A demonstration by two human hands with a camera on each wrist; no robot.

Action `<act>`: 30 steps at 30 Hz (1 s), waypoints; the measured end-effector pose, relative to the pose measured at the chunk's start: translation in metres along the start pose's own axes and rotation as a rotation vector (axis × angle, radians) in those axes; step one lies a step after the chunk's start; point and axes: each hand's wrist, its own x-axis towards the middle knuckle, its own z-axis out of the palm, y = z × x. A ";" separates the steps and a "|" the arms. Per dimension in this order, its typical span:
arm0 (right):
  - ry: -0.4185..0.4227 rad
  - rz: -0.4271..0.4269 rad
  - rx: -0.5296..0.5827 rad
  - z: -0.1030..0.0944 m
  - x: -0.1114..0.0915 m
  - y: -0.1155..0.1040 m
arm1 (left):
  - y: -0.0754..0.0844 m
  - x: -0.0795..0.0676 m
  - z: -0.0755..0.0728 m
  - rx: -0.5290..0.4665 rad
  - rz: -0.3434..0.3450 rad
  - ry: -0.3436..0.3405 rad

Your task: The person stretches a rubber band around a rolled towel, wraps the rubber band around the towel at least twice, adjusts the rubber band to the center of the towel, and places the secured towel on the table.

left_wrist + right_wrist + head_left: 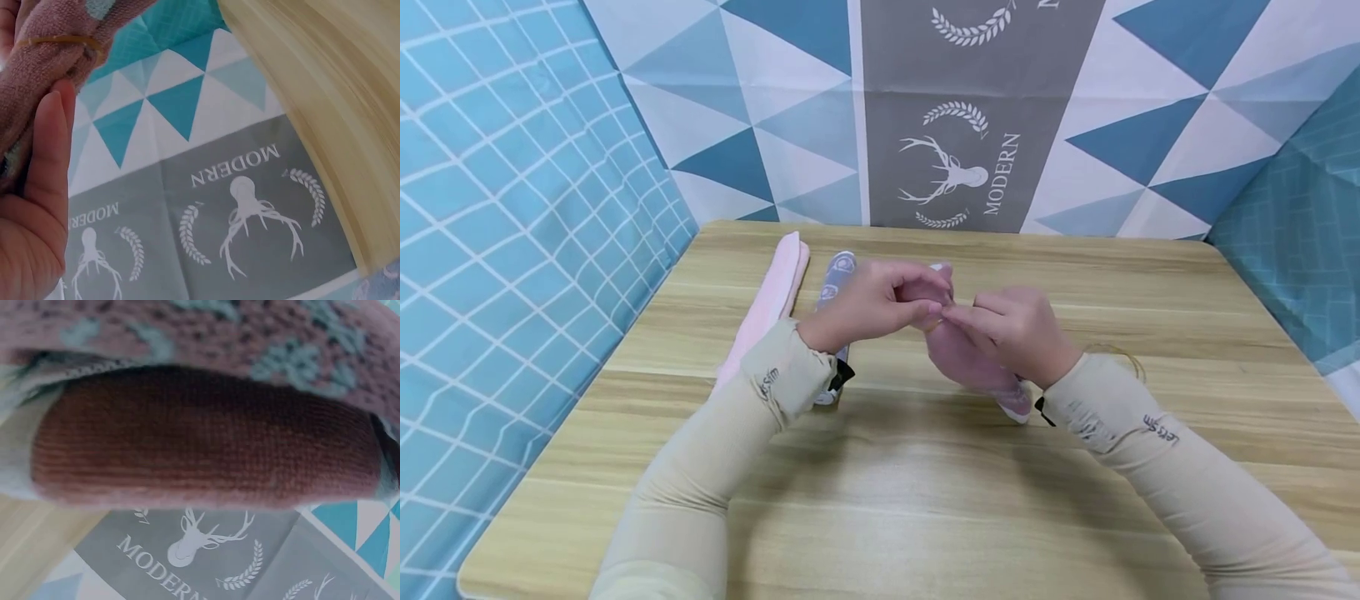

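A dusty-pink rolled towel (pixel 958 362) with pale blue-green patches is held above the table between both hands, slanting down to the right. My left hand (pixel 887 304) grips its upper part, the thumb (pixel 50 134) pressed along the roll in the left wrist view. Around the roll, close to that thumb, runs a yellowish rubber band (pixel 59 40). Curled fingers of my right hand (pixel 1018 329) pinch at the band, right beside the left fingertips; their exact hold is partly hidden. In the right wrist view the towel's ribbed underside (pixel 206 440) fills much of the picture.
Left of the hands lies a long light-pink folded towel (pixel 767 304). A grey-purple patterned rolled towel (pixel 838 271) lies partly behind the left hand. Thin yellowish rubber bands (pixel 1123 352) rest beyond the right wrist. Patterned wall sheets stand at the wooden table's (pixel 910 500) back and sides.
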 end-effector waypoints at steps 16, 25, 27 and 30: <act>-0.034 -0.165 -0.184 0.007 -0.004 -0.001 | -0.002 0.000 0.010 -0.091 -0.041 0.068; -0.072 -0.014 -0.118 0.016 -0.001 -0.007 | -0.004 0.002 0.007 0.024 0.119 0.084; -0.105 0.016 -0.092 0.016 -0.001 -0.009 | -0.005 0.002 0.005 0.052 0.113 0.114; -0.154 0.047 -0.047 0.017 -0.003 -0.010 | -0.006 0.002 0.003 0.072 0.097 0.160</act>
